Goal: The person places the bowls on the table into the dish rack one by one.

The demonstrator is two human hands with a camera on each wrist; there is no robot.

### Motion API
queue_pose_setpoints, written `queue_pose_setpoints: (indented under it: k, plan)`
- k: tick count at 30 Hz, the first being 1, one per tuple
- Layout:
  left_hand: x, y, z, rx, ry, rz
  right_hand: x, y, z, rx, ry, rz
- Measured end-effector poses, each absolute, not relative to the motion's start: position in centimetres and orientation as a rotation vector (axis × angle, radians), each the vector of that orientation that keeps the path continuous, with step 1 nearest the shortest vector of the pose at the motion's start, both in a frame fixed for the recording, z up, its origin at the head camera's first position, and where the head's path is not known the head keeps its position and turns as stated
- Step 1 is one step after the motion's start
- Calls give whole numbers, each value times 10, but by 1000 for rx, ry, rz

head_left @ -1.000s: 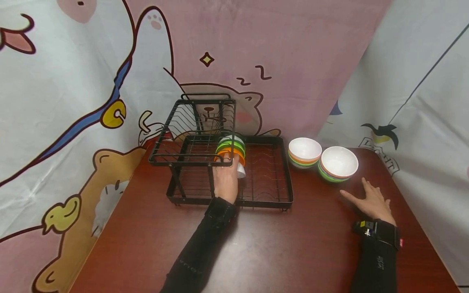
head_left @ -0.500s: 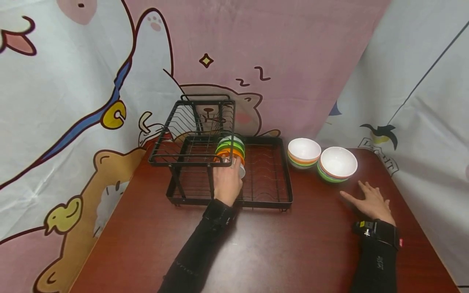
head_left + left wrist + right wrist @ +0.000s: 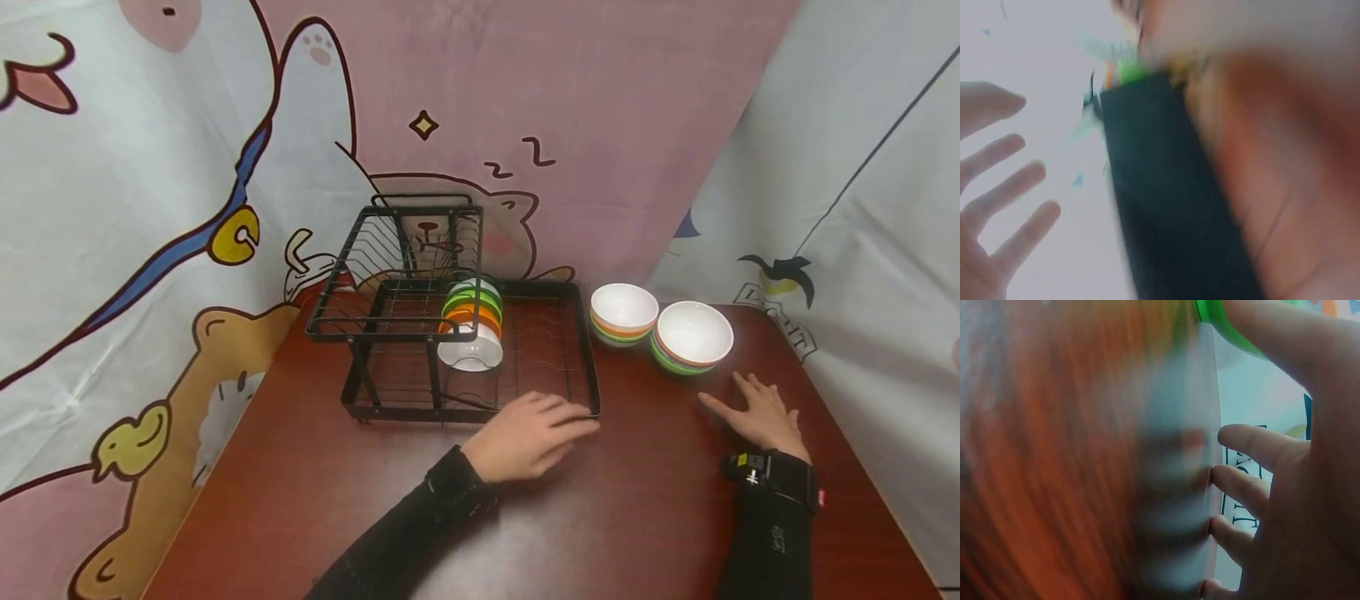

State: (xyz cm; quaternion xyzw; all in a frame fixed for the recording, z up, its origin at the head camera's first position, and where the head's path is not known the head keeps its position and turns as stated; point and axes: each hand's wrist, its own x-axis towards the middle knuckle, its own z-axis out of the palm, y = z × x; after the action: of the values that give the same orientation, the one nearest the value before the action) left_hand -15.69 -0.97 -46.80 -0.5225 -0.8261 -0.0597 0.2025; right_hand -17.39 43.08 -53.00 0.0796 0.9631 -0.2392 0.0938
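Observation:
My left hand (image 3: pixel 528 437) is over the front edge of the black dish rack (image 3: pixel 592 367), fingers extended toward the right and holding nothing. In the left wrist view its fingers (image 3: pixel 1007 184) are spread apart. Behind it a white bowl (image 3: pixel 470 352) stands tilted in the rack, in front of an orange bowl (image 3: pixel 487 317) and a green bowl (image 3: pixel 489 297), with another pale rim at the back. On the table at right, my right hand (image 3: pixel 765 421) rests with fingers spread, near a stack of bowls (image 3: pixel 693 333) topped by a white one. The right wrist view shows a green bowl (image 3: pixel 1229 328) by the thumb.
A second stack of bowls (image 3: pixel 624 310), white on top, stands between the rack and the right stack. The rack's raised upper tier (image 3: pixel 390 329) overhangs its left side. A printed cloth (image 3: pixel 600 125) hangs behind the brown table (image 3: pixel 600 533).
My left hand has let go of the white bowl, which stays in the rack. It has moved toward me and to the right. The right hand has hardly moved.

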Motion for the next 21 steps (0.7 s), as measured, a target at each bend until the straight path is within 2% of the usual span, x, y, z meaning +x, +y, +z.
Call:
queue_pose_setpoints:
  k: [4, 10, 21]
  plan:
    - [-141, 1, -491, -1644, -2316, -83, -174, 431, -529, 244, 2852, -712]
    - [-134, 6, -517, -1826, -2502, -124, -174, 429, -527, 245, 2859, -703]
    - [-136, 4, -527, -1844, -2704, -219, -173, 430, -530, 247, 2858, -712]
